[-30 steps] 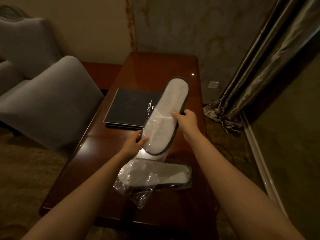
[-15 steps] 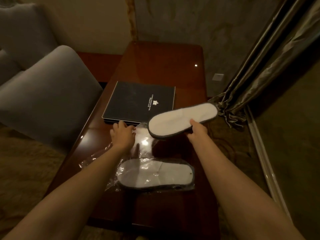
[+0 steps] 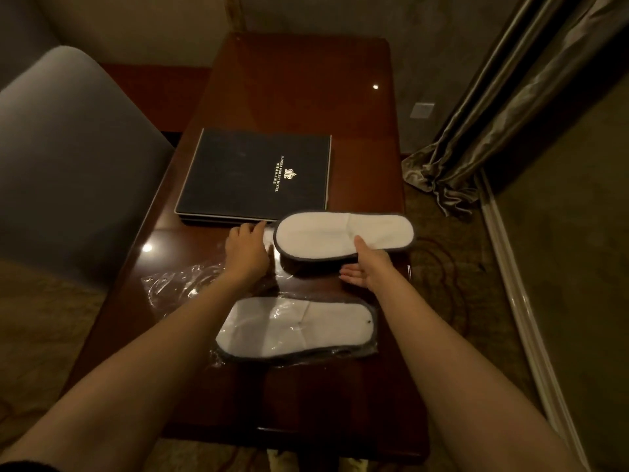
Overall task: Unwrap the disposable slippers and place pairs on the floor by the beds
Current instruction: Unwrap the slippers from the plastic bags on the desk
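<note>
A white disposable slipper (image 3: 343,235) with a dark edge lies sideways over the wooden table (image 3: 306,97), free of wrapping. My right hand (image 3: 367,267) grips its near edge, thumb on top and fingers underneath. My left hand (image 3: 246,252) rests palm down at the slipper's left end, fingers spread on the empty clear wrapper (image 3: 177,284), which lies crumpled on the table. Closer to me, a second slipper (image 3: 296,330) lies flat on the table, still inside its clear plastic bag.
A dark hotel folder (image 3: 255,175) lies on the table just beyond the hands. A grey upholstered chair (image 3: 68,165) stands against the table's left side. A curtain (image 3: 510,97) hangs at the right, above carpeted floor (image 3: 459,284).
The slipper came out of its wrapper and swung from upright to sideways, then lower over the table. My left hand let go of it and dropped onto the empty wrapper.
</note>
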The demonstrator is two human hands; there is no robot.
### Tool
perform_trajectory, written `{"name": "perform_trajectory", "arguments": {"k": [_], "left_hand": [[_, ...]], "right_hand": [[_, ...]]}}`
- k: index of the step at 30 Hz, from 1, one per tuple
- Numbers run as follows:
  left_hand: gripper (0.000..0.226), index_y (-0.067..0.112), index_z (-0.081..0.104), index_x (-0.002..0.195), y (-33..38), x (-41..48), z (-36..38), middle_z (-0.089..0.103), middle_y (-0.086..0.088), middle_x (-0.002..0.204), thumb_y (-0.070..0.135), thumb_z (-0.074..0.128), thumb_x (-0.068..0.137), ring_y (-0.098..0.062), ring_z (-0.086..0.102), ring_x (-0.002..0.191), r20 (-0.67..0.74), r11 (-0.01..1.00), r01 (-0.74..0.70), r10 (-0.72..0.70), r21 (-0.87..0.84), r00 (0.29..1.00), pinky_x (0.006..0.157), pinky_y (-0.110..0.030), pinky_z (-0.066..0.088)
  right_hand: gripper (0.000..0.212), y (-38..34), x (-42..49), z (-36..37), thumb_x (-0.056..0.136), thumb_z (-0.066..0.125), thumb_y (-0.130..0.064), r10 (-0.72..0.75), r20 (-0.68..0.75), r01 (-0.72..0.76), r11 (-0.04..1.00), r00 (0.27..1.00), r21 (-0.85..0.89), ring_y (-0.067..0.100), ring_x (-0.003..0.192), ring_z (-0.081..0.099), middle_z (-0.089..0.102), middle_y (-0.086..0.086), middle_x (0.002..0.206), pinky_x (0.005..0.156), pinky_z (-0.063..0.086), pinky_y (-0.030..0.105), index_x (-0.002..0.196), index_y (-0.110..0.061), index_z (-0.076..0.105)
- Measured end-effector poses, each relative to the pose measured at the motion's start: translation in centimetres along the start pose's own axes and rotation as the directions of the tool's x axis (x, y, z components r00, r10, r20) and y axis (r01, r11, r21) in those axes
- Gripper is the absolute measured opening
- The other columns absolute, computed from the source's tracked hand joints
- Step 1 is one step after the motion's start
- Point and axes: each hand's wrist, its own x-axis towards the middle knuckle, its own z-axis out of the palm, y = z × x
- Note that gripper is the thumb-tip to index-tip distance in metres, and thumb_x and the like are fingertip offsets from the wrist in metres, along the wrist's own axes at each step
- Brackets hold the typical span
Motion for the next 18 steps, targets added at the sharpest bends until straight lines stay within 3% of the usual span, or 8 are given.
{"name": "perform_trajectory", "arguments": {"k": [3, 4, 6, 7, 9, 12, 14, 18], "left_hand": [[0.073, 0.014, 0.033, 0.144, 0.4, -2.7, 0.0, 0.04, -0.012, 0.145, 0.015, 0.066, 0.079, -0.031, 0.032, 0.135, -0.171, 0.99, -0.12, 0.131, 0.074, 0.976, 0.115, -0.043, 0.024], [0.068, 0.012, 0.038, 0.142, 0.7, -4.2, 0.4, 0.044, -0.013, 0.142, 0.009, 0.065, 0.079, -0.032, 0.036, 0.133, -0.236, 0.983, -0.174, 0.184, 0.062, 0.954, 0.113, -0.043, 0.026], [0.059, 0.009, 0.045, 0.137, 1.1, -7.5, 1.8, 0.05, -0.016, 0.138, 0.009, 0.063, 0.08, -0.034, 0.042, 0.13, -0.28, 0.947, -0.314, 0.32, 0.067, 0.905, 0.112, -0.047, 0.029], [0.058, 0.011, 0.045, 0.138, 1.2, -9.0, 2.7, 0.048, -0.016, 0.141, 0.015, 0.062, 0.082, -0.035, 0.041, 0.133, -0.228, 0.917, -0.389, 0.398, 0.086, 0.889, 0.115, -0.048, 0.025], [0.07, 0.02, 0.028, 0.147, 1.1, -11.1, 4.3, 0.03, -0.013, 0.155, 0.041, 0.055, 0.086, -0.031, 0.022, 0.145, 0.008, 0.868, -0.48, 0.483, 0.125, 0.876, 0.12, -0.048, 0.006], [0.097, 0.029, -0.005, 0.15, 0.9, -11.7, 6.1, -0.005, -0.013, 0.161, 0.071, 0.044, 0.077, -0.03, -0.009, 0.148, 0.282, 0.8, -0.551, 0.486, 0.239, 0.828, 0.116, -0.047, -0.015], [0.108, 0.029, -0.01, 0.149, 1.1, -11.7, 6.6, -0.009, -0.015, 0.16, 0.071, 0.053, 0.072, -0.033, -0.011, 0.148, 0.331, 0.768, -0.579, 0.49, 0.273, 0.807, 0.115, -0.048, -0.016], [0.113, 0.024, -0.002, 0.151, 2.0, -11.7, 6.4, 0.02, -0.017, 0.154, 0.063, 0.064, 0.068, -0.032, 0.012, 0.145, 0.322, 0.777, -0.563, 0.476, 0.282, 0.818, 0.12, -0.05, -0.002]], "right_hand": [[0.051, 0.2, -0.7, -1.3, 0.092, 0.05, -0.037, -0.057, 0.005, 0.055, 0.928, 0.998, -0.368, 0.031, 0.082, 0.066, 0.066, 0.023, 0.103, 0.06, 0.057, 0.038, 0.124, 0.003, 0.046], [0.048, 0.6, -0.8, -1.8, 0.092, 0.05, -0.036, -0.154, 0.006, 0.135, 0.85, 0.988, -0.51, 0.03, 0.075, 0.065, 0.067, 0.021, 0.094, 0.064, 0.058, 0.041, 0.116, 0.006, 0.054], [0.043, 1.6, -1.3, -2.9, 0.091, 0.051, -0.034, -0.372, 0.09, 0.311, 0.592, 0.924, -0.743, 0.032, 0.081, 0.064, 0.069, 0.022, 0.093, 0.078, 0.055, 0.043, 0.102, 0.007, 0.062], [0.04, 2.3, -1.9, -3.4, 0.09, 0.052, -0.034, -0.436, 0.145, 0.353, 0.446, 0.888, -0.822, 0.03, 0.087, 0.063, 0.068, 0.021, 0.1, 0.082, 0.052, 0.041, 0.101, 0.003, 0.063], [0.039, 4.0, -2.8, -4.4, 0.088, 0.053, -0.036, -0.447, 0.212, 0.333, 0.211, 0.869, -0.919, 0.028, 0.107, 0.054, 0.06, 0.014, 0.119, 0.089, 0.046, 0.04, 0.115, -0.009, 0.057], [0.05, 7.1, -3.7, -5.1, 0.087, 0.054, -0.038, -0.414, 0.237, 0.259, -0.002, 0.879, -0.966, 0.031, 0.122, 0.039, 0.044, 0.011, 0.132, 0.097, 0.041, 0.042, 0.13, -0.016, 0.041], [0.054, 8.6, -4.2, -5.2, 0.085, 0.059, -0.033, -0.458, 0.238, 0.251, -0.033, 0.857, -0.967, 0.03, 0.123, 0.036, 0.04, 0.01, 0.134, 0.097, 0.041, 0.04, 0.132, -0.017, 0.037], [0.05, 9.8, -4.5, -5.8, 0.086, 0.06, -0.017, -0.569, 0.232, 0.365, 0.131, 0.789, -0.922, 0.028, 0.122, 0.035, 0.042, 0.01, 0.132, 0.101, 0.037, 0.034, 0.132, -0.015, 0.041]]}}
